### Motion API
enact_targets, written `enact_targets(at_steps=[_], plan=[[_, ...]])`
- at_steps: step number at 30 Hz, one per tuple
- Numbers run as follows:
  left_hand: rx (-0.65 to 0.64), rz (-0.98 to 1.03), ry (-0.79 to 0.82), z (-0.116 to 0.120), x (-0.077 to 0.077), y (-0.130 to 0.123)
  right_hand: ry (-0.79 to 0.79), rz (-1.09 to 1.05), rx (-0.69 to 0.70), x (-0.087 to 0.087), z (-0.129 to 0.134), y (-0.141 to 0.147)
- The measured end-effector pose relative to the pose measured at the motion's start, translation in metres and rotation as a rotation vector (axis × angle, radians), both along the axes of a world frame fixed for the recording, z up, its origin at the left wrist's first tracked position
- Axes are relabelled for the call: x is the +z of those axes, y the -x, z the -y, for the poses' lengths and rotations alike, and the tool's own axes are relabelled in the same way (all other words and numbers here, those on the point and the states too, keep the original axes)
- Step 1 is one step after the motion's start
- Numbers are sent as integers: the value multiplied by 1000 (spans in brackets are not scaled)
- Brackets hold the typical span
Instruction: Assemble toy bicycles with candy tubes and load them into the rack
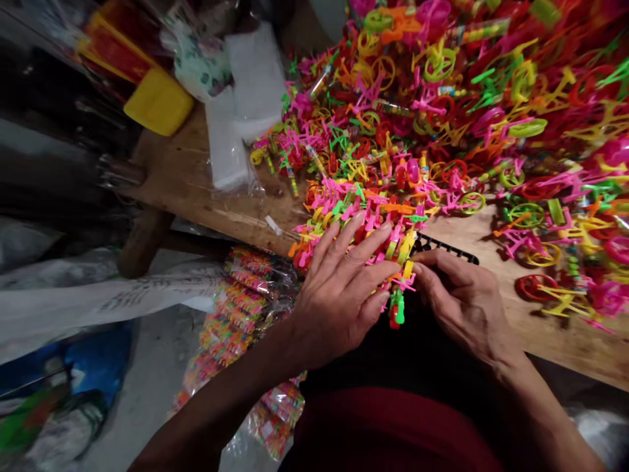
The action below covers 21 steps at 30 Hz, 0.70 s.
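Observation:
My left hand (344, 288) lies flat with its fingers spread over closely packed rows of small plastic toys (339, 193) in pink, yellow, green and orange. They stand in a black slotted rack (447, 248) at the table's front edge, mostly hidden under the toys. At the rack's right side, my right hand (466, 308) has thumb and forefinger pinched at a small yellow toy (407, 269). Just below the left fingertips, a green and red toy (397, 309) hangs at the near end of the rows.
A big heap of loose, wheeled plastic toys (442, 98) covers the wooden table (525, 328) behind and to the right. Clear plastic bags (228, 141) and a yellow scoop-like container (160, 101) are at the left. Filled bags of toys (221, 334) hang or lie below the edge.

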<state>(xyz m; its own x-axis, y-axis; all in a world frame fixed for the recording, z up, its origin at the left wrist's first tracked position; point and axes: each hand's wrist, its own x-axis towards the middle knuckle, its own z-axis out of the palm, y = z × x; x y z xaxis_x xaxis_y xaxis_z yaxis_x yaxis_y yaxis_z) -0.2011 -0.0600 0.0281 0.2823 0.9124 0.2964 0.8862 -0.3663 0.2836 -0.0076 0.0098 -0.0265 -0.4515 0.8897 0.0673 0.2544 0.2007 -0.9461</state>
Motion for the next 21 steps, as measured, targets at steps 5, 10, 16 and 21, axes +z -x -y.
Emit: enact_targets(at_steps=[5,10,16,21], plan=[[103,-2,33,0,1,-10,-87,42,38,-1,1,-2],[119,-14,110,-1,6,-13,-11,19,37,-5,4,-3],[83,-20,91,-4,3,-11,-42,13,-2,-2,9,2],[106,-52,58,-7,-2,-14,106,68,45,1,3,1]])
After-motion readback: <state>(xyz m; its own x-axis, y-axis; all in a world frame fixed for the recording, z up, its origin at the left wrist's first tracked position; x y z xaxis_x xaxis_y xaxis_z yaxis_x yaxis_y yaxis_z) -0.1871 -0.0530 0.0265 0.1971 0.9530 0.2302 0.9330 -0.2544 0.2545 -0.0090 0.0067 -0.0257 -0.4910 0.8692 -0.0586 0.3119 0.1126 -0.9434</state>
